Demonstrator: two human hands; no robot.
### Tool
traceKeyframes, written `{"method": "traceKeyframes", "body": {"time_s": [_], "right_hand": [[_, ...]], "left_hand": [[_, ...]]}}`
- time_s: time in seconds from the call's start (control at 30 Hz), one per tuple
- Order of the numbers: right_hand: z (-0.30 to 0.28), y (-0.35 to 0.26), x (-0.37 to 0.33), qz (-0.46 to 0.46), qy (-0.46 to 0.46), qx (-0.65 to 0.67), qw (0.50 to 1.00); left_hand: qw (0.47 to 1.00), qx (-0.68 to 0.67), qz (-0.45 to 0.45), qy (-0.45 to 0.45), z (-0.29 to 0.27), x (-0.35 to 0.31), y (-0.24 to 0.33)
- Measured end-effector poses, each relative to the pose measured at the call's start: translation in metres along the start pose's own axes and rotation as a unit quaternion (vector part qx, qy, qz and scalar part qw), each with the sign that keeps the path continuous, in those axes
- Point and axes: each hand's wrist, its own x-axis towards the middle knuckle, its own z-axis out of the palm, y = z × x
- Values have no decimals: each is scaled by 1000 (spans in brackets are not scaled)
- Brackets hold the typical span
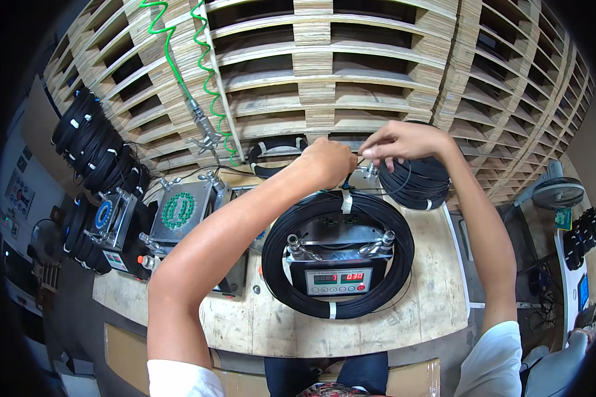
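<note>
Plywood tabletop [437,284] before a high wall of stacked wooden pallets [313,69].
The pallets rise behind the tabletop's far edge, in bright light; beyond the left edge, a pale wall [38,169] bears some posters [23,198]; past the right edge stand a fan [558,193] and a white side table [564,271]; below the near edge, flat cardboard [127,354] lies on the grey floor [69,317].

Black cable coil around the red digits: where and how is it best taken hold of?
Take the black cable coil by its lower curve, beside the white tape, probably best wrapping the whole bundle from the near side: this stretch lies nearest, looks neatly bundled, and is clear of the metal clamps within the loop.
</note>
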Motion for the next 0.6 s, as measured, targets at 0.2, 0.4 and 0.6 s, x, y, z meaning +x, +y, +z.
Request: {"method": "traceKeyframes", "body": {"time_s": [0.2, 0.4, 0.6], "right_hand": [[-3, 52, 3, 8, 108, 136, 985], [17, 58, 59, 126, 15, -25, 992], [36, 64, 109, 201, -31, -58, 977]], "left_hand": [[931, -227, -84, -272, -26, 13, -45], [887, -440, -3, -141, 13, 3, -103], [906, -332, 82, -249, 54, 20, -103]]}}
